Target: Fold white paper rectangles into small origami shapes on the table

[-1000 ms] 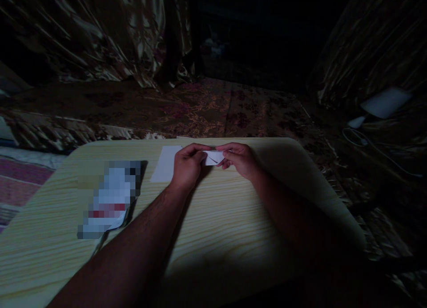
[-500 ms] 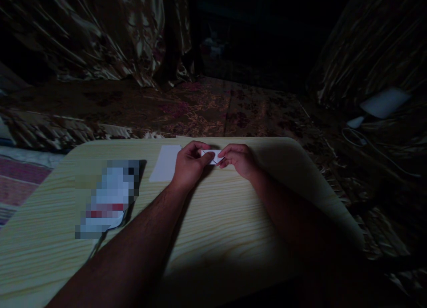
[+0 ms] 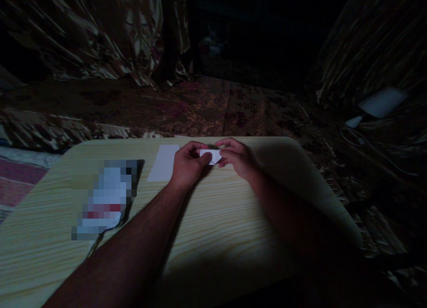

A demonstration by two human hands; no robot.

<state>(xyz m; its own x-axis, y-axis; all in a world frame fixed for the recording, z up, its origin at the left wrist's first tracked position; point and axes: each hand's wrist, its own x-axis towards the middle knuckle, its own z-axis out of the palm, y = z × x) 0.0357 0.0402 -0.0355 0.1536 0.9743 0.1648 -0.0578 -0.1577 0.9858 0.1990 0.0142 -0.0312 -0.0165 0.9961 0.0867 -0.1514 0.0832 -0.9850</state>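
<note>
Between my two hands is a small folded piece of white paper (image 3: 215, 155), with crease lines running slantwise across its face. My left hand (image 3: 189, 165) pinches its left end, thumb on the front and fingers behind. At the right end, my right hand (image 3: 238, 159) grips the paper between thumb and fingers, its index finger raised over the top edge. Left of my left hand, a stack or sheet of white paper (image 3: 163, 162) lies flat on the table, partly covered by that hand.
The light wood-grain table (image 3: 213, 237) has rounded far corners. A blurred-out flat object (image 3: 108, 197) lies on its left side. Beyond are patterned cloth (image 3: 187, 106) and draped curtains (image 3: 140, 37). At the right stands a white lamp-like object (image 3: 383, 102) with a cord.
My right index finger has lifted off the paper's front, and the right thumb now presses at its right end. The left hand keeps its pinch. The view has shifted slightly.
</note>
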